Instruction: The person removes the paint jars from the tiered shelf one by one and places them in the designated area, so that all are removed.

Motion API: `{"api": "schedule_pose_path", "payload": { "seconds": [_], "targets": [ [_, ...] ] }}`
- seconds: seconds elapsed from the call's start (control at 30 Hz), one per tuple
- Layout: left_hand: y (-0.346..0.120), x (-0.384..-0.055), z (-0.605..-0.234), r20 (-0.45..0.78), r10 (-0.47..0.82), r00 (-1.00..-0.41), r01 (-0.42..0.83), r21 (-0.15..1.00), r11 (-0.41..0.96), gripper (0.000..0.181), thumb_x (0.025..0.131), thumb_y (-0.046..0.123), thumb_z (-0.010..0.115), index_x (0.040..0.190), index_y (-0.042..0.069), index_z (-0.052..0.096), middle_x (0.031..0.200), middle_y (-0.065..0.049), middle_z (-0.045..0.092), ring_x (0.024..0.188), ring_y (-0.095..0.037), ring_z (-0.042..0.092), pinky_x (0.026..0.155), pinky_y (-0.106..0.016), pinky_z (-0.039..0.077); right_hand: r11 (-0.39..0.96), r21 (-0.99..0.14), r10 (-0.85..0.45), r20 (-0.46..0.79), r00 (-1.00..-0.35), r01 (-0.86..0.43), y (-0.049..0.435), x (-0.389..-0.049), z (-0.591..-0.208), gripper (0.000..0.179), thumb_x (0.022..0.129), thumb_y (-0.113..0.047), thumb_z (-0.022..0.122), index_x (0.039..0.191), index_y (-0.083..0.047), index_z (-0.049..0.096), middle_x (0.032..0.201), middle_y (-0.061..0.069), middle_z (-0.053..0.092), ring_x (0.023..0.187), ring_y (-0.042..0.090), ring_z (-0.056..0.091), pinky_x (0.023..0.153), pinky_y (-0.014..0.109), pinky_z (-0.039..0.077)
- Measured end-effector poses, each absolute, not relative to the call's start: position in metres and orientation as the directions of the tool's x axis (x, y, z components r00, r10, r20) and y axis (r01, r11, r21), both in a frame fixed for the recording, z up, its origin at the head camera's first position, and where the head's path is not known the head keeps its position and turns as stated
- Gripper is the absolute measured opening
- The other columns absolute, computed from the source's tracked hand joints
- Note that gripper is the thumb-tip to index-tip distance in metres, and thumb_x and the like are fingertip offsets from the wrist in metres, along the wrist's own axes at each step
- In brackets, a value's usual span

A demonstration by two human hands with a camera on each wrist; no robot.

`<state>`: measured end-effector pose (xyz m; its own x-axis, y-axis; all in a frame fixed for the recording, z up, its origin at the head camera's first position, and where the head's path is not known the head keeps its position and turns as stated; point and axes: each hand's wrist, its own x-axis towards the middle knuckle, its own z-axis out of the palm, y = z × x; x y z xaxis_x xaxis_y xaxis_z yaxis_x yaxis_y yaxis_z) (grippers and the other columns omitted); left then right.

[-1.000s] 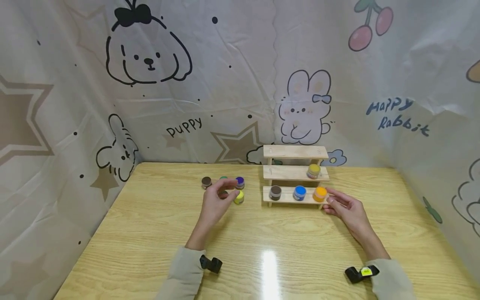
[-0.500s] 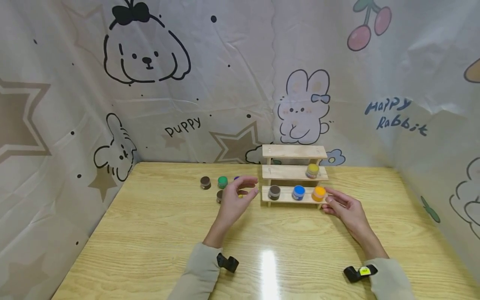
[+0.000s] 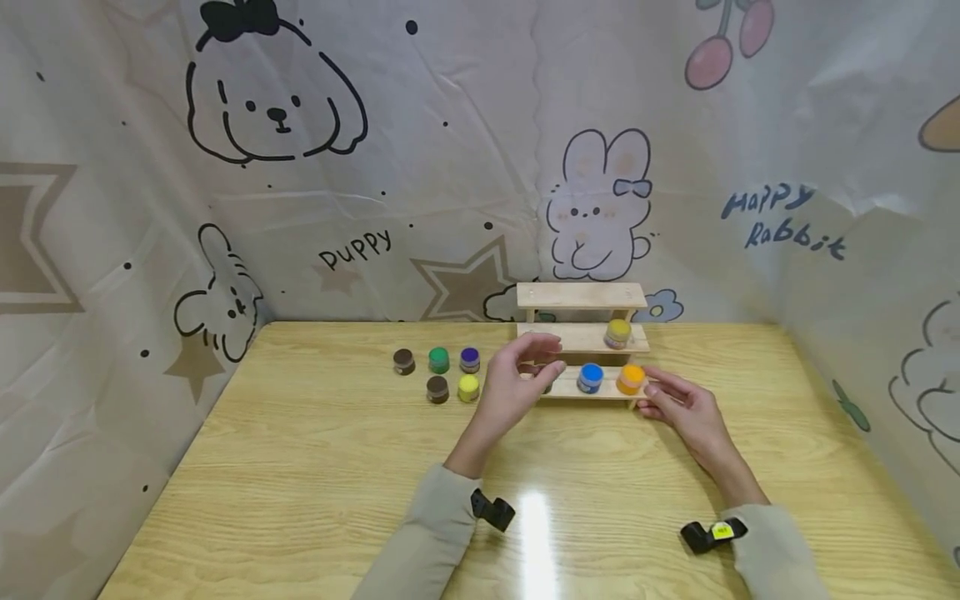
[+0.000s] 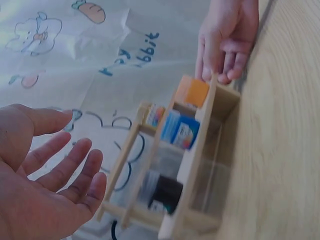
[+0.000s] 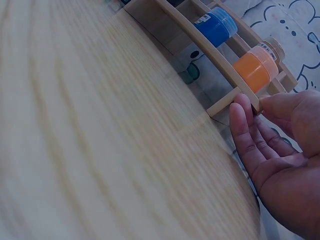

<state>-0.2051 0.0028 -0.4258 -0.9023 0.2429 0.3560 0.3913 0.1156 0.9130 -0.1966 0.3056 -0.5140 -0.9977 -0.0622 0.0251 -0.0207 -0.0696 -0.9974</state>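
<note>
A three-tier wooden display rack [image 3: 581, 295] stands at the back of the table. On its bottom tier sit an orange paint jar [image 3: 631, 379], a blue paint jar [image 3: 590, 377] and a dark brown paint jar [image 4: 166, 194], the last mostly hidden in the head view. A dull yellow jar [image 3: 618, 333] stands on the middle tier. My left hand [image 3: 504, 385] hovers in front of the rack's left end, its fingers relaxed and nothing held. With thumb and fingers, my right hand [image 3: 688, 414] pinches the right end of the bottom shelf, beside the orange jar.
Left of the rack, several jars stand on the wooden table [image 3: 300, 467]: green [image 3: 438, 360], purple [image 3: 469, 360], bright yellow [image 3: 468, 387] and two dark brown ones [image 3: 437, 389]. A printed curtain [image 3: 450, 167] rises behind the table and along both sides.
My left hand has moved right, from over the loose jars to the rack's left end. The right hand keeps its grip on the shelf end. The head view has shifted slightly.
</note>
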Motion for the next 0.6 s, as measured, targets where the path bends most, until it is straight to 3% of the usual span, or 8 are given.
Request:
{"api": "schedule_pose_path", "payload": {
  "seconds": [0.33, 0.6],
  "targets": [
    [0.036, -0.220, -0.411, 0.347, 0.235, -0.908, 0.386, 0.912, 0.142, 0.031, 0.095, 0.012, 0.075, 0.125, 0.007, 0.068, 0.119, -0.007, 0.070, 0.110, -0.027, 0.067, 0.088, -0.034, 0.057, -0.078, -0.997, -0.068, 0.014, -0.998, -0.009, 0.304, -0.197, -0.514, 0.058, 0.102, -0.012, 0.064, 0.148, 0.013, 0.041, 0.113, -0.004, 0.074, 0.091, 0.014, 0.074, 0.084, 0.030, 0.059],
    [0.062, -0.240, -0.413, 0.298, 0.223, -0.928, 0.337, 0.926, 0.168, 0.032, 0.094, 0.010, 0.076, 0.124, 0.007, 0.069, 0.122, -0.010, 0.070, 0.112, -0.029, 0.066, 0.088, -0.025, 0.055, -0.099, -0.995, -0.083, 0.042, -0.996, -0.034, 0.307, -0.197, -0.515, 0.054, 0.102, -0.010, 0.064, 0.147, 0.012, 0.044, 0.111, -0.003, 0.074, 0.090, 0.014, 0.074, 0.083, 0.030, 0.059]
  ]
}}
